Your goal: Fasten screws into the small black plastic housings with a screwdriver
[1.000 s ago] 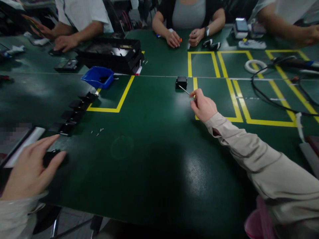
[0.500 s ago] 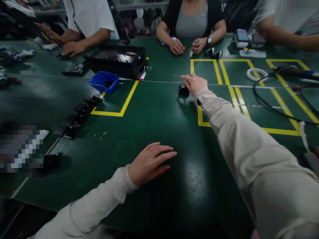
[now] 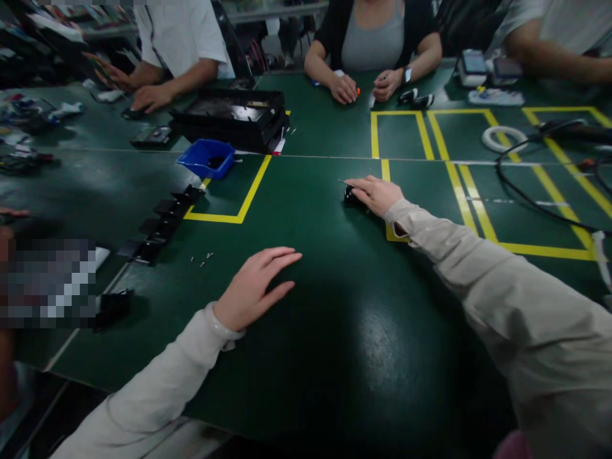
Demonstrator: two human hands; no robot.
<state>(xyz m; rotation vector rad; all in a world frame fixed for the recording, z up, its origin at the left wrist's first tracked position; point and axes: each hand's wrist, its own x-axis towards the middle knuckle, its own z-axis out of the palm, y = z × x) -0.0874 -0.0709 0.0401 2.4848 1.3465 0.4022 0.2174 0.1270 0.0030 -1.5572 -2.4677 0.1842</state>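
R hand [image 3: 377, 194] reaches far out over the desk [image 3: 335, 306], resting on a small black part [image 3: 350, 196] just left of a yellow tape box. Fingers curl over the part's top & right side; a thin metal pin [image 3: 345, 182] sticks out past the fingertips, pinched betw thumb & forefinger, tip pointing left. Whether the fingers actually grip the part, can't tell.

L hand [image 3: 255, 280] lies flat, palm down on bare green desk near the middle, fingers spread slightly & straight, holding nothing. Well apart from the R hand.

To the left: row of approx 5 black parts [image 3: 162, 223] running diagonally along the tape line, 1 more black part [image 3: 112, 306] near the desk edge, few tiny screws [image 3: 203, 260] betw the row & the L hand. Blue bin [image 3: 206, 157] & black tray [image 3: 234, 115] further back.

Right side: black cable [image 3: 535, 204] loops over yellow boxes, white tape roll [image 3: 504, 137] behind it.

3 other people sit across the desk, own hands near own stuff.
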